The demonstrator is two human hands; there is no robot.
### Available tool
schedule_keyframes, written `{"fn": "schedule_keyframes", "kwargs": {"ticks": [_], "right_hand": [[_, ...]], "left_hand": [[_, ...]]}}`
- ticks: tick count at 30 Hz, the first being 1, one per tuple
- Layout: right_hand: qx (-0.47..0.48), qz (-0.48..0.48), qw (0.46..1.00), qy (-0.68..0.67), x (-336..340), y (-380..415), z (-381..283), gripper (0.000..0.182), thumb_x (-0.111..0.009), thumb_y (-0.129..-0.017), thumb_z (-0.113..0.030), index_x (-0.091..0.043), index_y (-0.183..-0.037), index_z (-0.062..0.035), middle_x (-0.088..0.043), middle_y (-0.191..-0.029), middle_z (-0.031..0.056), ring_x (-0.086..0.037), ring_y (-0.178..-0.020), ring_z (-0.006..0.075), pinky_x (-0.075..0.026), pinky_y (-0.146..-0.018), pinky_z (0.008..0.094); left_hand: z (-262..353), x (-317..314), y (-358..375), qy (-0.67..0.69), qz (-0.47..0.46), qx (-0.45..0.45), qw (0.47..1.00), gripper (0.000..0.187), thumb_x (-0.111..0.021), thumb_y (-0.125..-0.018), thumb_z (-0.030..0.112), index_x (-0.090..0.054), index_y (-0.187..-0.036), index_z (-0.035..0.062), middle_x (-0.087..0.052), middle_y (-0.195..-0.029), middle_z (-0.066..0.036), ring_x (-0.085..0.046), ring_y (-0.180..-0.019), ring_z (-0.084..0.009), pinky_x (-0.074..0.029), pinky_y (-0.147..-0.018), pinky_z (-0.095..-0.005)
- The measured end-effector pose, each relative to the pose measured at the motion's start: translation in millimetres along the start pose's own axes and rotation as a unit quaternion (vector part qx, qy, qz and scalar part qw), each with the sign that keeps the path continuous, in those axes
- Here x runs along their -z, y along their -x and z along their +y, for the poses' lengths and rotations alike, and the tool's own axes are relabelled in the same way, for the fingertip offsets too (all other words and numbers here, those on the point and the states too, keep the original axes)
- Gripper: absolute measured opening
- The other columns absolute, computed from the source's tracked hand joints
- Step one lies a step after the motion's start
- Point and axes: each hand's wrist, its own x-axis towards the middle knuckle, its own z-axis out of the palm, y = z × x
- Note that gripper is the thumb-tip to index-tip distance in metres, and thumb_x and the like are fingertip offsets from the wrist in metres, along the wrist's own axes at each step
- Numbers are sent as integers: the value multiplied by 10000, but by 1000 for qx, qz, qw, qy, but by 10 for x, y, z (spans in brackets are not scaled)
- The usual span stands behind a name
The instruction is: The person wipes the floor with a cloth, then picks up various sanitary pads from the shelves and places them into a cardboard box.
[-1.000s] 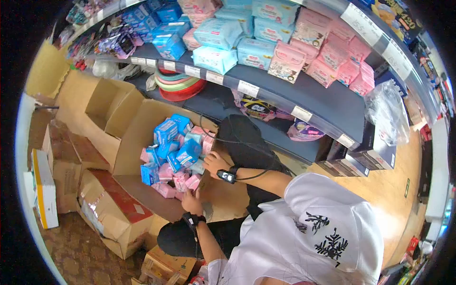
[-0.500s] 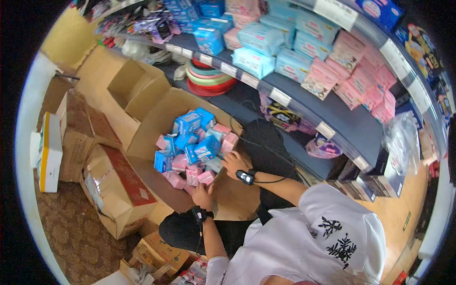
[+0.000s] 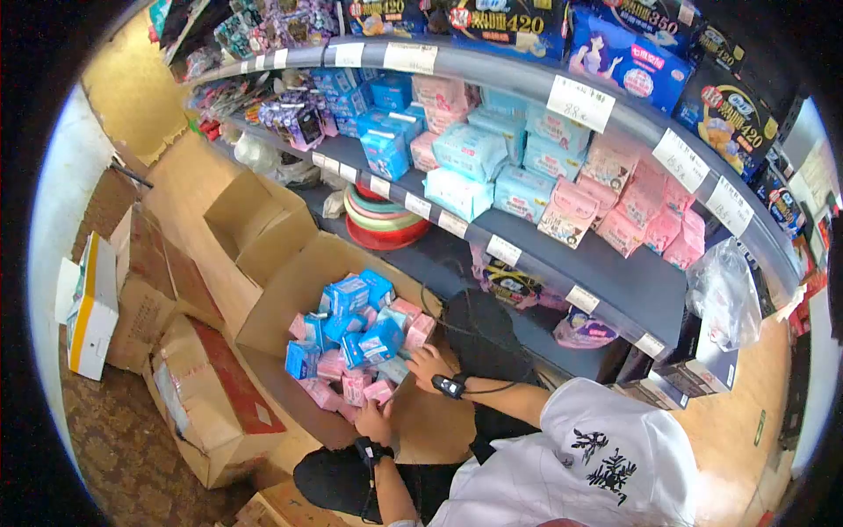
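An opened cardboard box (image 3: 263, 329) holds a loose heap of small packs. Blue packs (image 3: 382, 341) lie mostly on top, with pink packs (image 3: 355, 386) around and below them. My left hand (image 3: 374, 424) is at the near side of the heap, thumb and forefinger apart, fingertips by a pink pack (image 3: 379, 392); the other fingers are partly hidden. Farther right, my right hand (image 3: 428, 369) has its fingers spread over the inner edge of the box, beside a pale teal pack (image 3: 394, 367). Neither hand lifts a pack. A brown flap (image 3: 430, 426) extends between both wrists.
Shelving (image 3: 606, 294) beyond the box carries light-blue packs (image 3: 471, 151), pink packs (image 3: 648, 204) and dark packs above. Stacked round basins (image 3: 386, 220) sit underneath. Another open carton (image 3: 263, 220) and a taped carton (image 3: 211, 400) stand left. A clear plastic bag (image 3: 724, 281) hangs right.
The view has tilted up, so more of the upper shelf shows and the box sits lower in the picture. Both hands stay at about the same places by the packs.
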Motion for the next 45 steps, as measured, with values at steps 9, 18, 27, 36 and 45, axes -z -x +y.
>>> {"fn": "schedule_keyframes", "kwargs": {"ticks": [9,18,27,36,45], "right_hand": [[9,-34,999,-2,45,2,26,494,-634,-638,-189,-470,-1081,-47,-455,-1080,159,-382,-1085,296,-220,-949,449],[17,-20,1000,3,69,13,14,500,-636,-637,-182,-470,-1094,-64,-450,-1072,142,-376,-1084,289,-220,-953,438],[24,7,1000,6,-83,38,75,507,-632,-637,-175,-460,-1099,-60,-448,-1072,139,-370,-1094,286,-219,-955,440],[31,16,999,-5,19,35,39,490,-641,-618,-165,-467,-1062,-56,-448,-1052,138,-382,-1085,280,-229,-954,442],[12,13,1000,-20,-17,34,36,472,-636,-595,-145,-500,-1037,-52,-458,-1047,136,-384,-1090,284,-236,-953,438]], "left_hand": [[-81,-148,53,4,-4,13,1000,371,-587,-725,421,-578,-781,54,-561,-761,-129,-536,-706,-313,-419,-608,-411],[-73,-131,41,18,-30,37,999,352,-611,-712,396,-590,-788,53,-570,-777,-131,-539,-741,-314,-431,-631,-408],[-34,-64,21,6,-57,42,997,376,-599,-722,407,-585,-801,39,-573,-828,-138,-539,-787,-317,-437,-650,-408],[-66,-101,-2,12,-70,41,997,407,-576,-732,425,-582,-785,22,-572,-811,-143,-536,-764,-328,-429,-644,-412],[-77,-206,31,9,-33,24,999,370,-589,-728,401,-579,-763,32,-567,-786,-144,-536,-729,-324,-419,-624,-413]]}}
